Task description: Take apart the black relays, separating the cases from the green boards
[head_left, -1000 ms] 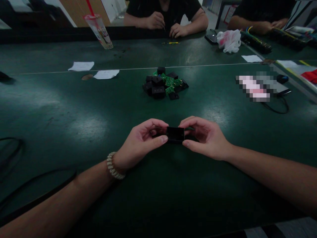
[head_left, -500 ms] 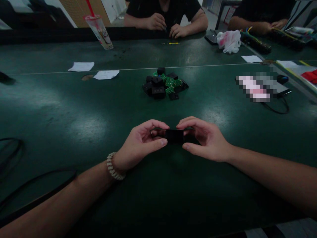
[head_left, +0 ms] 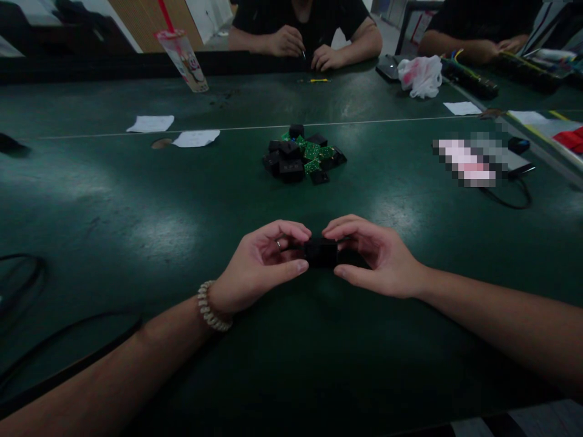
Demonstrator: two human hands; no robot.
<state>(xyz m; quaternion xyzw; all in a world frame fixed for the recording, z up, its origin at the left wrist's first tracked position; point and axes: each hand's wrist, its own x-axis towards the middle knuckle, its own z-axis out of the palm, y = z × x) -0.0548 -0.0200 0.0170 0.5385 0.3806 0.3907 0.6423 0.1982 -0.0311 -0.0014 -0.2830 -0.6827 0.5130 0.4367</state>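
Note:
A small black box [head_left: 321, 252] is held low over the green table [head_left: 218, 200], between my two hands. My left hand [head_left: 268, 255] grips its left end with the thumb in front and the fingers behind. On the right end, my right hand [head_left: 378, 255] has its thumb and fingers curled around the box. Beyond them lies a pile of black boxes [head_left: 290, 170] mixed with small green circuit boards [head_left: 312, 152].
Two paper sheets [head_left: 197, 138] and a cup with a red straw [head_left: 184, 64] are at the back left. A pixelated object [head_left: 469, 161] and a plastic bag [head_left: 421, 76] are at right. Black cables [head_left: 68, 334] lie at left. Two people sit across.
The black box has tilted slightly between my fingers, and more of its top shows. My hands have barely moved.

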